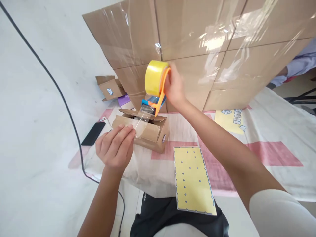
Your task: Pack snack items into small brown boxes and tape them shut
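My right hand (174,87) is closed round an orange and blue tape dispenser (161,93) carrying a roll of yellow-looking packing tape (155,78). A strip of clear tape (142,120) runs down from the dispenser to the front of a small cardboard box (150,140). The box's top flaps stand partly raised, with a dark gap between them. At its front left corner is my left hand (117,144), fingers pressed together at the end of the strip. The fingertips cover whether they pinch the tape or press it onto the cardboard.
Large film-wrapped cartons (187,79) stand behind. Left are a black phone (93,134), a white-handled item (106,121) and another open small box (110,88). A yellow printed card (194,177) overhangs the front edge; a yellow sheet (229,121) lies right. A black cable (59,89) hangs left.
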A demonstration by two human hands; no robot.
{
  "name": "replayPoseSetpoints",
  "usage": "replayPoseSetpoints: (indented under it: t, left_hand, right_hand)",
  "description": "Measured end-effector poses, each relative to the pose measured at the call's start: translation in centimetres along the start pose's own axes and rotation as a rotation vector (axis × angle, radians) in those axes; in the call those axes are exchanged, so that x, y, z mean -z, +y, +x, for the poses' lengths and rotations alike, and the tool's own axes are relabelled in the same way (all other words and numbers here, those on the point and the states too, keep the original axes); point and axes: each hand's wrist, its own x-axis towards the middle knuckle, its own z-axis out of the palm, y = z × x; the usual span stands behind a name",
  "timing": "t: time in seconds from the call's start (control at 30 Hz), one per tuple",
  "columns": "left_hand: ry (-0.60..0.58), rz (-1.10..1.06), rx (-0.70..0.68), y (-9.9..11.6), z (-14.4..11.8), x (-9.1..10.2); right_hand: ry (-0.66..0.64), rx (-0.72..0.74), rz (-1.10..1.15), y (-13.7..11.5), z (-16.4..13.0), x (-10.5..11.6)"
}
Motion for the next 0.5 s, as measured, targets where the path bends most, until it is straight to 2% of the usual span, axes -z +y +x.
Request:
replayPoseSetpoints:
  t: [0.1,0.2,0.37,0.5]
  left_hand:
    - [-0.032,-0.007,0.033,-1.0,-1.6,-0.7]
    - [-0.062,-0.046,0.078,-1.3,-2.5,-0.9]
    - [-0.023,-0.154,0.178,-0.4,-2.0,-0.6]
    - [-0.032,-0.206,0.160,1.7,-1.0,0.2]
  right_hand:
    - [0.159,0.026,0.135,0.1,0.5,-2.7]
    - [0.194,0.000,0.211,0.3,0.2,-3.8]
    - [0.211,-0.053,0.270,0.4,-0.5,-2.7]
    - [0.221,-0.098,0.300,2.0,-2.0,-1.1]
